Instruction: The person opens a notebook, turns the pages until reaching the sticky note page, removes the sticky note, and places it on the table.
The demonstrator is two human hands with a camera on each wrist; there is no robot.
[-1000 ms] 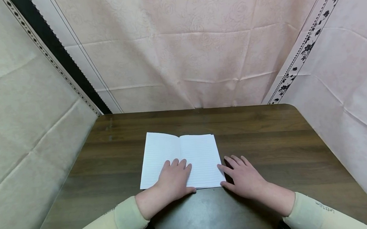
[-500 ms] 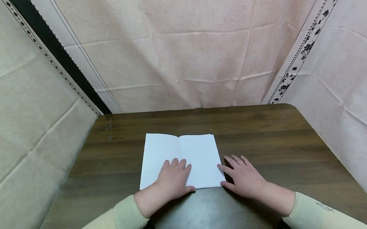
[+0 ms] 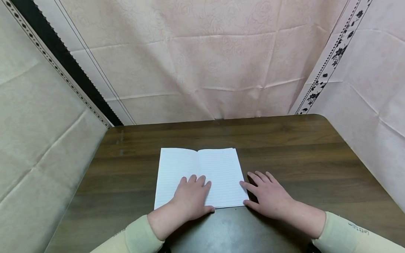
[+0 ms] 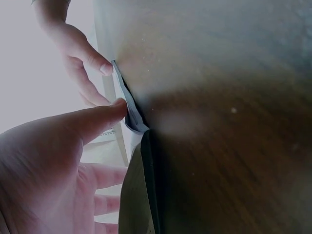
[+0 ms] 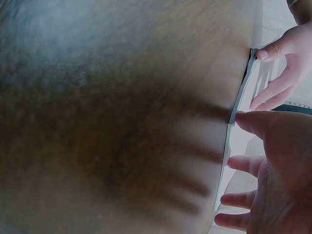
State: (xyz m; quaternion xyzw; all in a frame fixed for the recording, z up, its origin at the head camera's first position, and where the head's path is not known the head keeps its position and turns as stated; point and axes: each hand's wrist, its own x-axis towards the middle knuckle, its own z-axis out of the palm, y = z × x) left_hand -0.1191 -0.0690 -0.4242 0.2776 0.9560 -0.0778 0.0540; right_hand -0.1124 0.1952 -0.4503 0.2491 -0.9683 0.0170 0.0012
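Observation:
An open notebook (image 3: 220,170) with lined white pages lies on the wooden table in the head view. My left hand (image 3: 191,201) rests across its lower middle, fingers spread and straight on the left page near the fold, thumb at the bottom edge. At the right edge of the notebook, my right hand (image 3: 270,198) touches the lower right corner with thumb and index finger, its other fingers spread over the tabletop. From the left wrist view, the left thumb (image 4: 109,117) meets the near edge of the pages. The right wrist view shows the right thumb (image 5: 248,122) at that edge too.
The brown wooden table (image 3: 130,173) stretches around the notebook on all sides. Pale patterned cloth (image 3: 220,66) hangs behind its far edge, with more cloth (image 3: 382,109) along the right side and the left side. A dark strip (image 3: 69,64) shows in the left corner.
The left page's top edge has settled slightly lower, and my left thumb has shifted a touch left. The right hand stays where it was.

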